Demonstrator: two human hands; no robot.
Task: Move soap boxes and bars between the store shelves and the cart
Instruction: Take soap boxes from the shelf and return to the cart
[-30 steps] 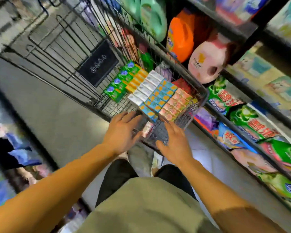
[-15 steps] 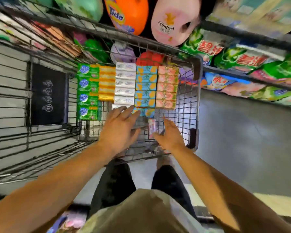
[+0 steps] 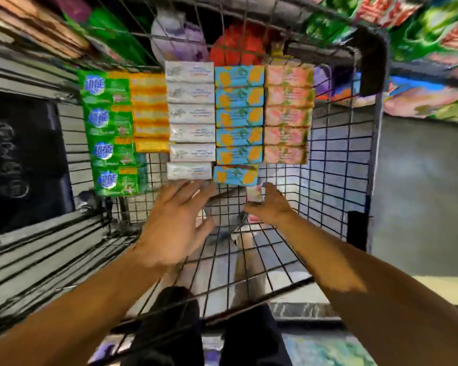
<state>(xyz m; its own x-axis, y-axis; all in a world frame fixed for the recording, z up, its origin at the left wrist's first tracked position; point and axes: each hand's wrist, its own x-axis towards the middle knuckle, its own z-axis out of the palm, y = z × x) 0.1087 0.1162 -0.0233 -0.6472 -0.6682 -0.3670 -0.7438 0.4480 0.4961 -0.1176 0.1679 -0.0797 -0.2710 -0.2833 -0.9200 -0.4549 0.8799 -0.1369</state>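
Observation:
Soap lies in neat columns on the wire floor of the cart (image 3: 336,159): green bars (image 3: 109,133), orange bars (image 3: 150,112), white boxes (image 3: 191,120), blue-and-orange boxes (image 3: 238,120) and pink boxes (image 3: 287,114). My left hand (image 3: 177,223) reaches in with fingers spread, its tips just short of the nearest white box. My right hand (image 3: 269,207) pinches a small pink soap box (image 3: 254,192), held upright just below the end of the pink column.
Store shelves (image 3: 421,27) with green and pink detergent bags run along the upper right. Purple and red bags show through the cart's far wall. A black panel (image 3: 19,159) covers the cart's left side. Grey floor lies to the right.
The view has closed in on the cart and turned squarer to it. Both hands have stayed near the front ends of the soap columns, the right still holding the pink box.

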